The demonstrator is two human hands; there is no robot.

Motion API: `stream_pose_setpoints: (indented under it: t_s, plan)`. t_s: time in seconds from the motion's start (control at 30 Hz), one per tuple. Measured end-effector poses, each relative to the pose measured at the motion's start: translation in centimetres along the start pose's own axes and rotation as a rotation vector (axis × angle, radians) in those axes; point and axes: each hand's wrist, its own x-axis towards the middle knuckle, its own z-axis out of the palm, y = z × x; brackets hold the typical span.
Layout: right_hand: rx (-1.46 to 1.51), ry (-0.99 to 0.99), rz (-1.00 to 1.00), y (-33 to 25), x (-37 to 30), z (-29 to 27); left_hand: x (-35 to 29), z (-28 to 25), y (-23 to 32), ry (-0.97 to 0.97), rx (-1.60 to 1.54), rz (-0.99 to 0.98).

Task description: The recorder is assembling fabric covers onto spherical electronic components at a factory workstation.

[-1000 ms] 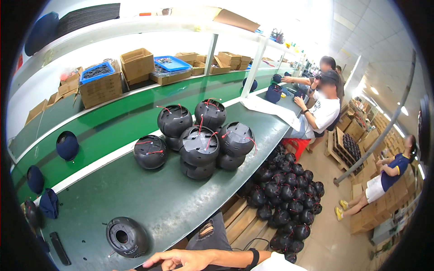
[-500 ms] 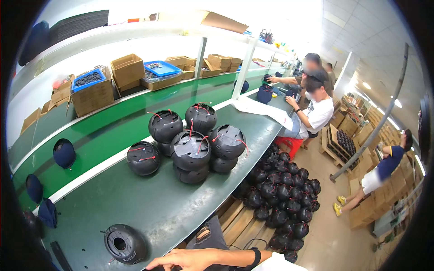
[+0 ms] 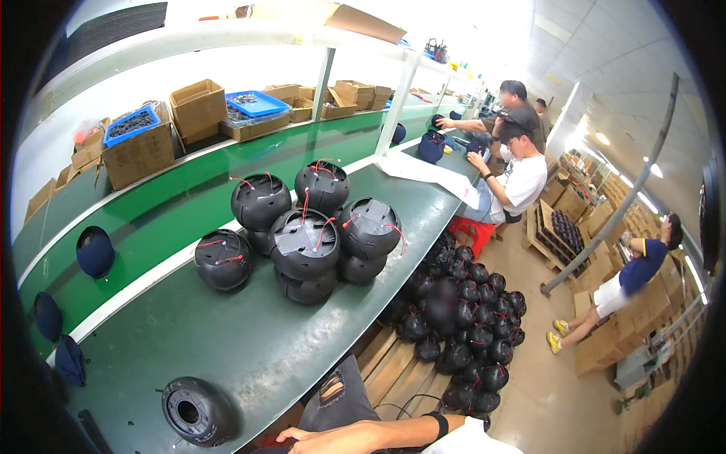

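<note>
My right hand (image 3: pixel 325 440) comes in at the lower edge, by the near edge of the green table (image 3: pixel 265 356). One finger or thumb points left; the other fingers are hidden or cut off, so its grip does not show. My left hand is out of view. Nearest to the right hand, a round black shell (image 3: pixel 219 416) with a hole in its face lies on the table. Farther up, several black ball-shaped housings with red wires stand in stacks, one front housing (image 3: pixel 305 240) on top of another. A single housing (image 3: pixel 224 259) sits at their left.
A green belt (image 3: pixel 144 234) with dark blue round pieces (image 3: pixel 95 252) runs along the far side. Many black balls (image 3: pixel 476 321) lie heaped beside a wooden pallet (image 3: pixel 393 378). Seated co-workers (image 3: pixel 522 181) handle blue pieces; another person (image 3: pixel 635 272) stands right. Cardboard boxes (image 3: pixel 198 113) line the back.
The view has shifted, moving the table's contents slightly left and up. My right hand has drawn away from the black shell, toward the lower edge. The standing person looks more upright.
</note>
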Motion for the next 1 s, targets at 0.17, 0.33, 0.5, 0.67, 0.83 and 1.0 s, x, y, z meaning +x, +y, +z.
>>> stream_pose_setpoints:
  t_s: [0.17,0.33,0.5,0.67,0.83,1.0]
  plan:
    - [0.025,0.061,-0.064,0.6,-0.4,-0.2,0.5,0.2,0.5,0.325,0.048,0.088]
    - [0.090,0.165,-0.004,0.5,-1.6,0.0,-1.6,-1.1,-1.2,0.940,0.537,-0.198]
    - [0.091,0.080,0.094,0.2,-0.9,0.8,1.2,-2.4,-5.4,0.839,0.467,-0.316]
    - [0.109,0.102,0.114,0.2,-0.8,1.1,1.5,-2.2,-5.1,0.733,0.260,-0.345]
    - [0.220,0.003,0.065,0.5,-0.2,1.3,1.1,-0.4,-4.5,0.686,0.385,-0.291]
    - [0.276,-0.078,0.023,0.4,0.5,1.6,0.7,0.4,-3.8,0.653,0.329,-0.331]
